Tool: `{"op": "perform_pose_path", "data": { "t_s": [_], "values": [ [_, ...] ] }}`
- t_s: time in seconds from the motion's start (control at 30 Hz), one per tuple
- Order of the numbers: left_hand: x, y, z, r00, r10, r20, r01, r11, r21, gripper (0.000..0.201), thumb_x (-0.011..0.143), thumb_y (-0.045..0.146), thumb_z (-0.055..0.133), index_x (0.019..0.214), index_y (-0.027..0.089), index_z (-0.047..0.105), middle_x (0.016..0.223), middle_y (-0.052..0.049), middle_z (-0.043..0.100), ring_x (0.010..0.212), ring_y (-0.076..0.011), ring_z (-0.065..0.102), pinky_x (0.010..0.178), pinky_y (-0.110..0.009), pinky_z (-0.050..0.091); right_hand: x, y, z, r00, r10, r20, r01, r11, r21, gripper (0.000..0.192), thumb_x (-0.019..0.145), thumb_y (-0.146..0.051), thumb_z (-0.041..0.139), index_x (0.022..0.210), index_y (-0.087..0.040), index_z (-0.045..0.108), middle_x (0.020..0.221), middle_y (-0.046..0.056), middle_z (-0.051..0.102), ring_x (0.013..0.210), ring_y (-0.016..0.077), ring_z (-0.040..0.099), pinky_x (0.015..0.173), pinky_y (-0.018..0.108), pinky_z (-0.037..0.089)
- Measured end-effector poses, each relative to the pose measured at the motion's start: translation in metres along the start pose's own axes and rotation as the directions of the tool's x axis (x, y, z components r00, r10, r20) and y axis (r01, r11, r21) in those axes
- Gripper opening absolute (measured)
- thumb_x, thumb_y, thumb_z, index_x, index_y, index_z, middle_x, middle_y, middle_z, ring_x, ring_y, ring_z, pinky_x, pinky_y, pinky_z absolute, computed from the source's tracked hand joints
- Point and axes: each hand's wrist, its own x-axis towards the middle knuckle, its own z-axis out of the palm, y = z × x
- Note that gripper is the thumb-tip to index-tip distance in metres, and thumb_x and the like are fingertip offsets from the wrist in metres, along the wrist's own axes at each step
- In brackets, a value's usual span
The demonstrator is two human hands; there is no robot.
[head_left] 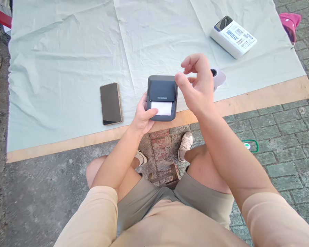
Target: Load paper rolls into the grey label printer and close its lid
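My left hand (143, 116) is wrapped round a dark grey label printer (161, 88) just above the table's near edge. A blank white label (164, 108) shows in the slot on its front, and the thumb lies over the label's left end. My right hand (197, 80) is raised at the printer's upper right corner, fingers curved and apart, with nothing seen in them. Its thumb tip is close to the casing; whether it touches I cannot tell. Partly hidden behind this hand is a white item with a black round part (218, 78).
A phone (110, 103) lies dark-screened left of the printer. A white power bank (233, 37) with printed markings rests at the back right. Pale cloth (67, 68) covers the table, whose wooden edge (74, 140) runs before my knees. A pink cap (290, 24) is beyond the right side.
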Motion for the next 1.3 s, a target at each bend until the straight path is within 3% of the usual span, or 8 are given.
{"op": "perform_pose_path", "data": {
  "t_s": [0.1,0.27,0.63,0.83,0.97,1.03,1.17,1.3],
  "values": [
    [-0.002,0.001,0.001,1.0,0.016,-0.001,-0.016,1.0,0.003,0.073,0.063,0.053,0.103,0.121,0.028,0.067,0.116,-0.007,0.08,0.126,-0.0378,0.079,0.1,-0.048,0.066,-0.003,0.016,0.006,0.962,0.168,0.215,-0.195,0.974,0.111,0.049,0.096,-0.049,0.072,0.139,-0.034,0.053,0.149,0.01,0.064,0.125,0.028,0.07,0.094,0.044,0.065],
    [-0.005,0.005,0.006,1.0,0.006,0.006,-0.005,0.998,-0.059,0.064,0.07,0.052,0.096,0.123,0.027,0.069,0.117,-0.005,0.079,0.119,-0.0322,0.078,0.095,-0.042,0.063,-0.012,0.036,0.014,0.857,0.208,0.471,-0.381,0.872,0.307,0.083,0.084,-0.054,0.083,0.153,-0.035,0.04,0.13,0.008,0.075,0.102,0.0277,0.078,0.077,0.043,0.069],
    [0.005,0.006,0.014,0.987,-0.103,-0.12,0.079,0.979,-0.189,0.028,0.102,0.049,0.06,0.116,0.026,0.068,0.12,-0.002,0.084,0.141,-0.0328,0.07,0.112,-0.048,0.06,-0.012,0.035,0.011,0.868,0.162,0.469,-0.347,0.874,0.341,0.08,0.089,-0.067,0.079,0.155,-0.038,0.045,0.138,0.007,0.075,0.117,0.0285,0.077,0.088,0.045,0.071],
    [0.003,0.013,-0.001,1.0,-0.004,0.022,0.0,0.984,0.177,0.065,0.085,0.076,0.073,0.13,0.03,0.065,0.142,-0.005,0.078,0.148,-0.0358,0.064,0.114,-0.05,0.061,-0.015,0.037,0.017,0.82,0.313,0.479,-0.544,0.685,0.485,0.097,0.077,-0.061,0.091,0.156,-0.035,0.04,0.117,0.003,0.079,0.11,0.0306,0.08,0.094,0.049,0.071],
    [-0.008,0.064,-0.027,0.939,0.331,-0.087,-0.131,0.583,0.802,0.064,0.083,0.065,0.08,0.132,0.026,0.067,0.15,-0.012,0.067,0.133,-0.0336,0.069,0.118,-0.053,0.054,-0.016,0.037,0.018,0.836,0.32,0.447,-0.534,0.661,0.527,0.098,0.073,-0.059,0.096,0.152,-0.036,0.044,0.118,0.001,0.078,0.11,0.0318,0.079,0.098,0.051,0.07],
    [-0.014,0.091,-0.043,0.857,0.466,-0.223,0.105,0.265,0.959,0.055,0.091,0.05,0.072,0.136,0.018,0.066,0.146,-0.018,0.064,0.14,-0.0372,0.062,0.124,-0.057,0.045,-0.017,0.039,0.017,0.837,0.324,0.44,-0.532,0.672,0.516,0.096,0.073,-0.06,0.097,0.151,-0.036,0.046,0.118,0.001,0.078,0.111,0.0323,0.079,0.098,0.052,0.07],
    [-0.019,0.112,-0.069,0.775,0.257,-0.577,0.572,0.1,0.814,0.081,0.081,0.075,0.083,0.125,0.01,0.064,0.152,-0.039,0.052,0.156,-0.0649,0.038,0.122,-0.078,0.026,-0.018,0.045,0.017,0.848,0.32,0.422,-0.512,0.699,0.499,0.098,0.07,-0.065,0.096,0.15,-0.036,0.047,0.115,0.001,0.077,0.112,0.0331,0.079,0.096,0.052,0.071],
    [-0.012,0.099,-0.081,0.796,0.192,-0.574,0.581,0.029,0.814,0.064,0.072,0.072,0.087,0.1,0.022,0.057,0.138,-0.035,0.067,0.145,-0.0648,0.054,0.119,-0.08,0.039,-0.018,0.05,0.018,0.855,0.304,0.42,-0.488,0.745,0.455,0.107,0.068,-0.074,0.094,0.153,-0.034,0.044,0.119,0.003,0.077,0.116,0.0351,0.079,0.098,0.054,0.07]
  ]
}}
